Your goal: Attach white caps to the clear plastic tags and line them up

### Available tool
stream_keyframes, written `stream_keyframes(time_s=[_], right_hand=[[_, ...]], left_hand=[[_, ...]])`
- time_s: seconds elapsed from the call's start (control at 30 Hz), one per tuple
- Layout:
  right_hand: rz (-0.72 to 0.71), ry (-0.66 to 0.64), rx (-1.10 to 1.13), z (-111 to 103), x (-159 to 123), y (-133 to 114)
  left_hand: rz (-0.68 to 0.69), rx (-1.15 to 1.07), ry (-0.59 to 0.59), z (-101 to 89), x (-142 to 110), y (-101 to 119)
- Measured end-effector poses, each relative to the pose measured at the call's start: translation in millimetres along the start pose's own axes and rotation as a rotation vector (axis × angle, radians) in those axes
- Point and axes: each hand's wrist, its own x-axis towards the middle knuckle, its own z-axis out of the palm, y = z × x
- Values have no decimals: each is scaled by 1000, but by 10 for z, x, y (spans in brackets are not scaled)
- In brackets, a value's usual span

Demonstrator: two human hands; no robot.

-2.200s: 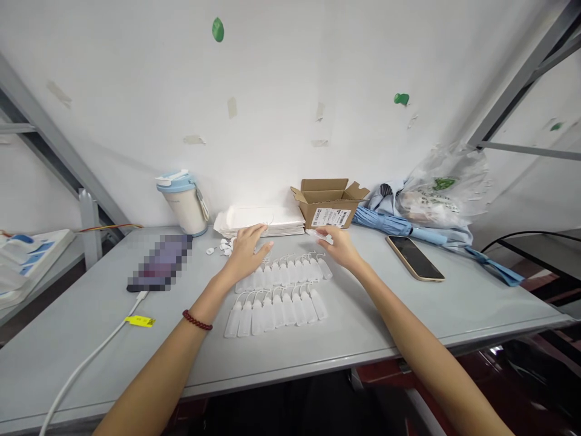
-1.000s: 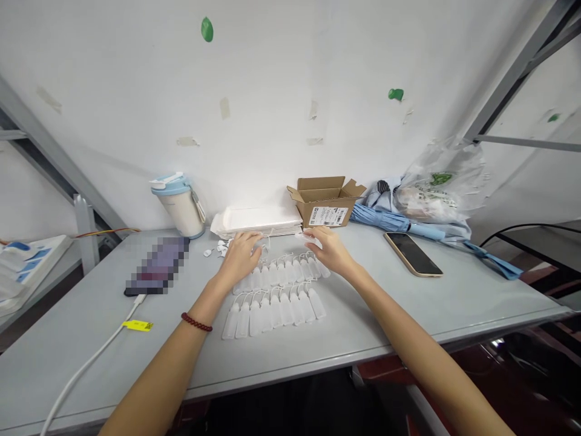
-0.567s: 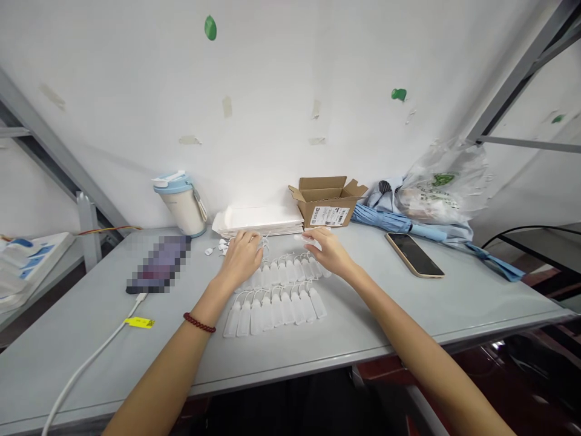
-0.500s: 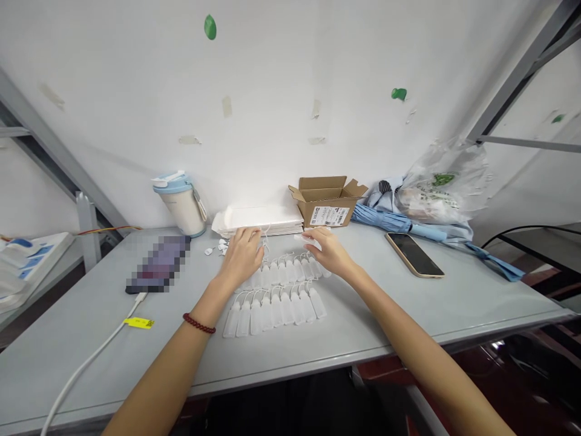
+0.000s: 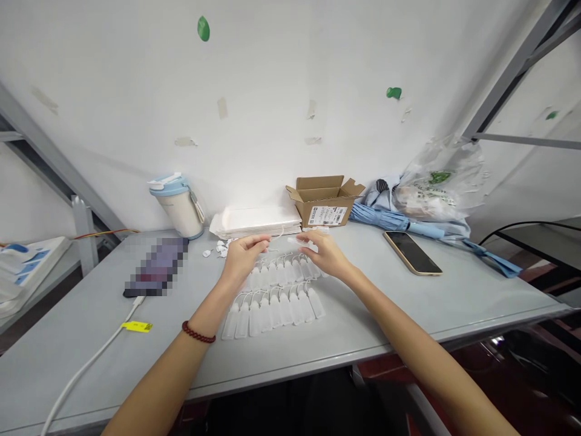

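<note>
Two rows of small translucent white squeeze bottles (image 5: 276, 303) with tethered caps lie on the grey table (image 5: 372, 315). My hands hover just above the far row, close together. My left hand (image 5: 240, 257), with a red bead bracelet on the wrist, pinches a thin white cap strap (image 5: 275, 237) between thumb and fingers. My right hand (image 5: 325, 255) is closed on one small white bottle (image 5: 297, 241), its tip pointing at the left hand. Several loose white caps (image 5: 220, 247) lie left of the hands.
Along the wall stand a blue-lidded cup (image 5: 178, 206), a stack of white trays (image 5: 254, 221), an open cardboard box (image 5: 324, 203), a blue umbrella (image 5: 399, 224) and a plastic bag (image 5: 440, 181). A phone (image 5: 412, 253) lies right; a blurred phone (image 5: 154, 266) with white cable (image 5: 91, 363) lies left.
Both hands have lifted from the table behind the far row and drawn toward each other. The left hand now pinches a cap strap; the right holds its bottle higher.
</note>
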Motion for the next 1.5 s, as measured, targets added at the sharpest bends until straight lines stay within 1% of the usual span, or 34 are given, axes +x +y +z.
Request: stream_keyframes(time_s=[0.07, 0.1, 0.17, 0.23, 0.33, 0.47, 0.73, 0.87, 1.03, 1.13, 1.3, 1.5], right_hand=[[3, -24, 35, 17, -9, -38], [-1, -34, 53, 29, -14, -55], [-14, -46, 90, 53, -26, -86], [-28, -50, 123, 72, -35, -113], [-46, -39, 159, 84, -40, -153], [-48, -33, 186, 81, -34, -188], [64, -40, 330, 40, -24, -227], [107, -47, 376, 18, -18, -253], [144, -58, 419, -5, -9, -275], [184, -56, 444, -3, -6, -279], [251, -44, 549, 21, -12, -269], [285, -66, 633, 13, -18, -293]], left_hand=[[-125, -287, -40, 55, -49, 50], [-172, -394, -59, 76, -70, 67], [-239, -533, -99, 103, -100, 88], [-272, -590, -154, 113, -118, 98], [-276, -581, -202, 117, -140, 114], [-250, -532, -169, 126, -169, 145], [-203, -508, -126, 120, -164, 109], [-213, -495, -128, 123, -172, 126], [-233, -466, -100, 134, -182, 128], [-225, -457, -108, 141, -185, 101], [-215, -452, -128, 165, -196, 87], [-175, -425, -126, 190, -211, 114]])
